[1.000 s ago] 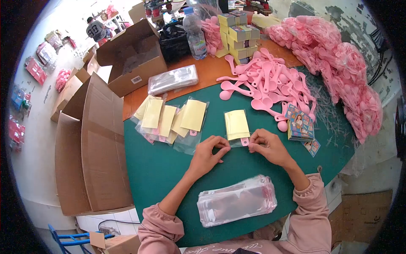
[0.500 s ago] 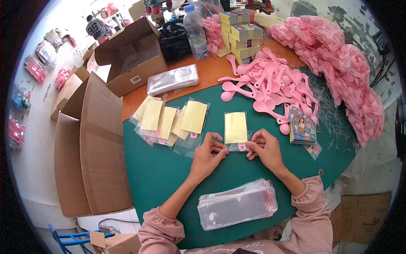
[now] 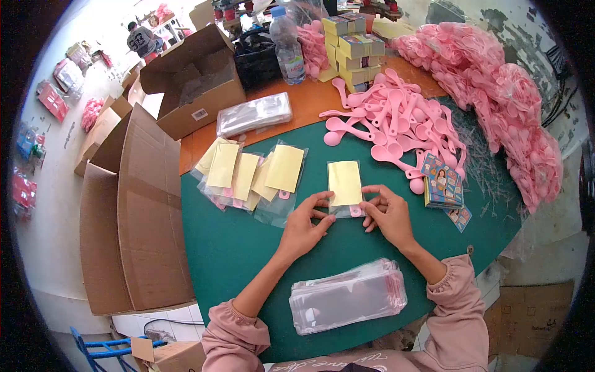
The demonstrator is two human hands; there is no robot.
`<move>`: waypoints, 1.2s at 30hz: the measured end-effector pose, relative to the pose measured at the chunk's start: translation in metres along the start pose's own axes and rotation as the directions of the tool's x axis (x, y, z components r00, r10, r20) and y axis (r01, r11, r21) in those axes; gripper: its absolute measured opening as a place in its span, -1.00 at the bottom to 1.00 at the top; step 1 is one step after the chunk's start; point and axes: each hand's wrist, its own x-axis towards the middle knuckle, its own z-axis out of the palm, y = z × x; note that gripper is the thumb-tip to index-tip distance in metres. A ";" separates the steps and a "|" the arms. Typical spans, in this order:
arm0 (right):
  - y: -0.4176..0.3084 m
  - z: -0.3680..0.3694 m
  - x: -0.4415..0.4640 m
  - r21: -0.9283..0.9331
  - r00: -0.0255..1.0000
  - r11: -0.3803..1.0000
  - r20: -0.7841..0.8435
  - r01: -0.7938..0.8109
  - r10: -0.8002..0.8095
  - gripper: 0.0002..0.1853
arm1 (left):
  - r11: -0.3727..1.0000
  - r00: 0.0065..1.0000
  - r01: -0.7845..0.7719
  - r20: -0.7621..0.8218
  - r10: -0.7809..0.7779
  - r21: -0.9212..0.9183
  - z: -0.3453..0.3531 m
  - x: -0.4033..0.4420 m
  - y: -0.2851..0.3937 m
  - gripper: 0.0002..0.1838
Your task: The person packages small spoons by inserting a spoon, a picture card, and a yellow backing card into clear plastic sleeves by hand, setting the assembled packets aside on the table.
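A clear plastic bag with a yellow card [image 3: 345, 181] lies on the green table, and a pink spoon handle end shows at its lower edge. My left hand [image 3: 306, 222] pinches the bag's lower left side. At the lower right, my right hand [image 3: 390, 216] has its fingers closed on the bag's edge. Left of them lie several filled bags [image 3: 284, 168] with yellow cards. A stack of flat clear bags [image 3: 347, 296] rests nearer my body. Pink spoons [image 3: 396, 118] are heaped beyond my right hand, beside a stack of printed cards [image 3: 443, 181].
Large bags of pink spoons [image 3: 508, 99] line the right side. Along the back stand a water bottle [image 3: 288, 53], card stacks [image 3: 359, 53] and a packet of clear bags [image 3: 254, 115]. Open cardboard boxes [image 3: 152, 211] are at the left. A person [image 3: 144, 42] is far off.
The bag with the yellow card has straightened and shifted slightly. My left hand's fingers have come onto its lower left edge, while my right hand has stayed at its lower right.
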 end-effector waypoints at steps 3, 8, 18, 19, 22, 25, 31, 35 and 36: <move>-0.002 0.000 0.000 -0.023 1.000 1.000 0.012 -0.005 0.006 -0.68 | 1.000 0.999 -0.010 0.031 0.010 -0.015 -0.001 0.001 -0.001 -0.46; 0.004 -0.002 0.002 -0.040 0.999 0.999 0.043 0.007 -0.006 -0.65 | 1.000 0.997 0.001 0.080 0.001 -0.023 -0.004 0.001 0.001 -0.47; 0.002 -0.040 0.028 -0.947 0.711 0.199 0.043 0.253 -0.702 -0.77 | 0.914 0.903 -0.323 -0.208 0.375 0.245 -0.017 0.012 -0.016 -0.49; 0.005 -0.046 0.034 -0.988 0.738 0.085 0.041 0.133 -0.674 -0.80 | 0.914 0.885 -0.329 -0.261 0.386 0.237 -0.021 0.015 -0.017 -0.48; 0.015 -0.056 0.041 -0.998 0.792 -0.063 0.042 0.004 -0.609 -0.85 | 0.911 0.828 -0.213 -0.431 0.360 0.353 -0.034 0.014 -0.010 -0.50; 0.013 -0.056 0.042 -0.994 0.787 -0.105 0.052 -0.016 -0.615 -0.84 | 0.878 0.820 -0.087 -0.467 0.331 0.471 -0.045 0.011 -0.010 -0.49; -0.001 -0.051 0.034 -0.996 0.738 0.013 0.058 0.090 -0.672 -0.83 | 0.253 0.660 0.164 -0.297 0.690 0.953 -0.022 -0.011 0.039 -0.49; -0.005 -0.049 0.030 -0.944 0.683 0.231 -0.008 0.236 -0.730 -0.84 | 0.708 0.896 -0.441 0.230 0.380 0.551 -0.005 -0.018 0.030 -0.59; -0.005 -0.049 0.029 -0.891 0.675 0.326 -0.031 0.315 -0.737 -0.84 | 0.788 0.856 -0.482 0.398 0.330 0.383 0.008 -0.024 0.034 -0.65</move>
